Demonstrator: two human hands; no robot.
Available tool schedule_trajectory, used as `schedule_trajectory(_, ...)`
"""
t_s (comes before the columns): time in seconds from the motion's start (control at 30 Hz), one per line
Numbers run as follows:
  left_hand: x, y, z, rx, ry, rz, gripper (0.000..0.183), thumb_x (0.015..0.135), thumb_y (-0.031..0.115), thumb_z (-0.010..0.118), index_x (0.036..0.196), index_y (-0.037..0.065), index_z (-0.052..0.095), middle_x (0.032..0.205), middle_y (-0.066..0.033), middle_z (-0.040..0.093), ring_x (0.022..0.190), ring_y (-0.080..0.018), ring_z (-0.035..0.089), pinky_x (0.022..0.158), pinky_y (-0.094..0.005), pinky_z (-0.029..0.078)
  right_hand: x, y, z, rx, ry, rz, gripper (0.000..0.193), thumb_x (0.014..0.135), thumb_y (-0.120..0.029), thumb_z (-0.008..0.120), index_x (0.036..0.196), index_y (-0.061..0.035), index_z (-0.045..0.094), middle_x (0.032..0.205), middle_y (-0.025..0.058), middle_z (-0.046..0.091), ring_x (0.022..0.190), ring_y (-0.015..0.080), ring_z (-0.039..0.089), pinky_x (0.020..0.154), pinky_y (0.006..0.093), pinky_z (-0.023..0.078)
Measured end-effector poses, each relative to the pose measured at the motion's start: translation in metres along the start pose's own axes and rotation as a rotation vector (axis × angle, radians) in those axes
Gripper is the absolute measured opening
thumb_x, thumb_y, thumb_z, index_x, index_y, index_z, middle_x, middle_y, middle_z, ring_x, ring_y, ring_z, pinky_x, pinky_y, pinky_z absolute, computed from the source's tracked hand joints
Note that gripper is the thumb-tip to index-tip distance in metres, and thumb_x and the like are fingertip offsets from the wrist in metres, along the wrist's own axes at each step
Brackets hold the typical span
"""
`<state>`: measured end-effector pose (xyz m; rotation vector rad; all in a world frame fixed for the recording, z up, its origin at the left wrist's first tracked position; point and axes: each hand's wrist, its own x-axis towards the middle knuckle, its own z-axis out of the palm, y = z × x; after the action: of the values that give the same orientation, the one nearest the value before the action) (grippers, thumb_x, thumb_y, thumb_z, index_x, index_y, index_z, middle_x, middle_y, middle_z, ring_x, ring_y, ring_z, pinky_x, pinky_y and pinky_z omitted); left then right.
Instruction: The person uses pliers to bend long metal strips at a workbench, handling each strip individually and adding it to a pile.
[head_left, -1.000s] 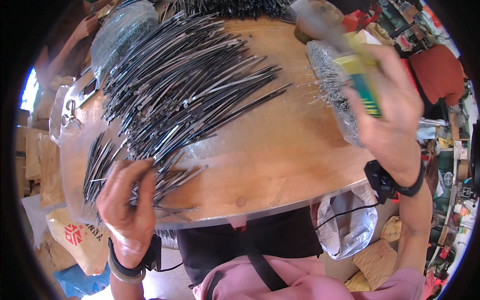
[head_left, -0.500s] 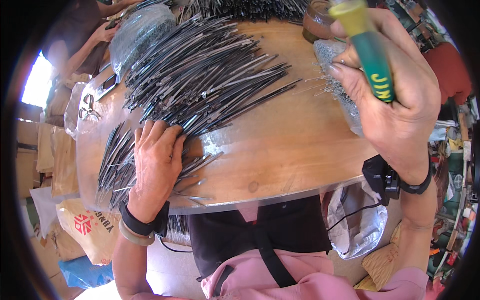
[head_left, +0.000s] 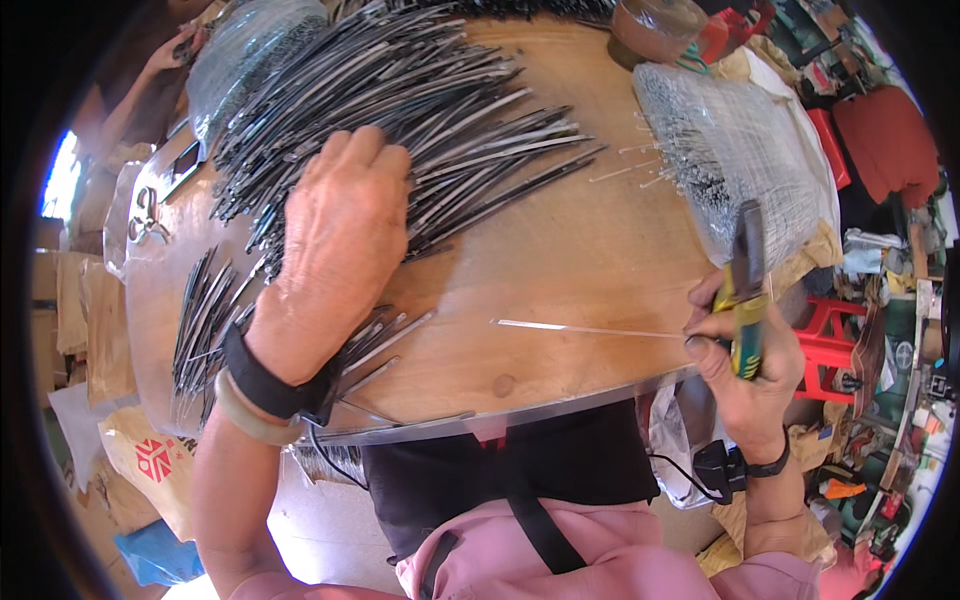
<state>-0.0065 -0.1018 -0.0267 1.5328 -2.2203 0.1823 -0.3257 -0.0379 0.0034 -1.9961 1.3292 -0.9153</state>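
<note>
A large heap of thin dark metal strips (head_left: 470, 120) covers the far left of the wooden table (head_left: 560, 260). My left hand (head_left: 345, 220) lies over its near edge, fingers curled down and their tips hidden, so what they grip cannot be seen. At the table's right edge, my right hand (head_left: 765, 365) is closed around pliers (head_left: 748, 265) with yellow and green handles, jaws pointing up. Between its thumb and fingers it also pinches a long thin metal strip (head_left: 580, 329), which extends left above the tabletop. A smaller bunch of strips (head_left: 200, 320) lies left of my left wrist.
A clear plastic bag of thin wires (head_left: 740, 130) lies at the far right, by a brownish round container (head_left: 650, 30). Another filled bag (head_left: 250, 65) and scissors (head_left: 148, 215) are at the left. A co-worker's hand (head_left: 175, 48) shows far left; a red stool (head_left: 830, 340) stands right.
My right hand has come down from high at the right with the pliers, and a single strip now shows in it. My left hand has moved farther up onto the large heap.
</note>
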Motion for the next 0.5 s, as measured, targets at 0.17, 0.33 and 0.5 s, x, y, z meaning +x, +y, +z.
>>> schedule_trajectory(0.17, -0.012, 0.007, -0.041, -0.200, 0.085, -0.165, 0.006, 0.081, -0.001, 0.064, 0.085, -0.001, 0.059, 0.082, -0.0107, 0.053, 0.070, -0.0264, 0.056, 0.062, -0.0343, 0.047, -0.014, 0.009, 0.006, 0.392, 0.116, 0.290, 0.020, 0.080, -0.012, 0.074, 0.085, 0.0049, 0.065, 0.100, 0.0169, 0.062, 0.089, 0.0221, 0.060, 0.074, 0.0324, 0.048)
schedule_trajectory(0.33, -0.068, 0.041, -0.076, -1.134, 0.064, -0.893, 0.006, 0.088, 0.001, 0.062, 0.089, -0.002, 0.057, 0.078, -0.0097, 0.062, 0.060, -0.0142, 0.058, 0.051, -0.0243, 0.048, -0.032, 0.013, 0.002, 1.161, 0.108, 0.621, 0.022, 0.081, -0.017, 0.073, 0.086, -0.0024, 0.057, 0.105, 0.0107, 0.050, 0.082, 0.0162, 0.051, 0.062, 0.0273, 0.042)
schedule_trajectory(0.5, -0.106, 0.100, -0.074, -1.827, 0.175, -1.284, 0.016, 0.087, 0.003, 0.064, 0.097, -0.001, 0.052, 0.078, -0.0181, 0.064, 0.054, -0.0257, 0.060, 0.043, -0.0320, 0.050, -0.042, 0.003, 0.018, 1.580, -0.002, 0.701, 0.025, 0.077, -0.016, 0.076, 0.080, -0.0062, 0.053, 0.099, 0.0059, 0.045, 0.078, 0.0146, 0.048, 0.060, 0.0268, 0.043)
